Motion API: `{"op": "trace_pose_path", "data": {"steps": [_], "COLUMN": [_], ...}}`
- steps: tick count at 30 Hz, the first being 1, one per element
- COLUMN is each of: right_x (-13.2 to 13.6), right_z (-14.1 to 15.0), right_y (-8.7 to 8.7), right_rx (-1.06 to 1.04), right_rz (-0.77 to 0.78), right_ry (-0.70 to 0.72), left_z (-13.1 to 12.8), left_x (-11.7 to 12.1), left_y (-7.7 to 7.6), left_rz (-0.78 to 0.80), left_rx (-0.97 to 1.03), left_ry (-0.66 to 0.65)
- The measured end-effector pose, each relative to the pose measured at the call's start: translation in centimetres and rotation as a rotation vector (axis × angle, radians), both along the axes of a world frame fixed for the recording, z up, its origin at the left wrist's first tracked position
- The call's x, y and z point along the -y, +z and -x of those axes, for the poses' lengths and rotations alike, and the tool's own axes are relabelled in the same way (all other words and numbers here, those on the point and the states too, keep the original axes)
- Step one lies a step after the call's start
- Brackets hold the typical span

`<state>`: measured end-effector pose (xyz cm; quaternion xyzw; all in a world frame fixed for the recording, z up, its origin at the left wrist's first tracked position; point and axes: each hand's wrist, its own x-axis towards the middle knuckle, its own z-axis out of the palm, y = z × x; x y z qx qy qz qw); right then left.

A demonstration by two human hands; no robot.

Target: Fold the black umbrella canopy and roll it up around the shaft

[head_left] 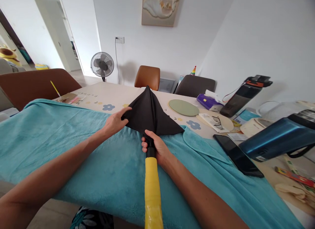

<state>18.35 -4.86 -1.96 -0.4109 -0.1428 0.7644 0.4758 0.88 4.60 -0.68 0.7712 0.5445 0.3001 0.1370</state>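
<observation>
While right hand (159, 147) grips, left hand (115, 122) touches

Right fingers are wrapped round the black umbrella (144, 114) over the teal blanket (115, 173). Left thumb and index sit apart at the umbrella's edge, can't tell if they're pinching.

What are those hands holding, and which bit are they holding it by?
An umbrella: the right hand grips the black part between its canopy and yellow part; the left hand pinches the canopy's left edge.
</observation>
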Motion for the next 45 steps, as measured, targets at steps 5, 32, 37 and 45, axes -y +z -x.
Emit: {"op": "trace_pose_path", "data": {"steps": [5,32,37,45], "right_x": [0.3,0.2,0.2,0.9], "right_z": [-0.1,0.0,-0.1,0.1], "right_y": [0.5,0.8,0.7,2.0], "right_rx": [0.012,0.080,0.080,-0.053], "right_rz": [0.019,0.047,0.006,-0.032], "right_ry": [0.030,0.029,0.016,-0.003], "left_z": [0.7,-4.4,-6.6,-6.8], "left_x": [-0.8,0.7,-0.5,-1.9], "left_y": [-0.7,-1.8,-3.3,-3.5], "left_rz": [0.093,-0.264,-0.137,-0.108], "left_rx": [-0.259,-0.233,-0.375,-0.448], "left_ry": [0.035,-0.215,-0.323,-0.483]}}
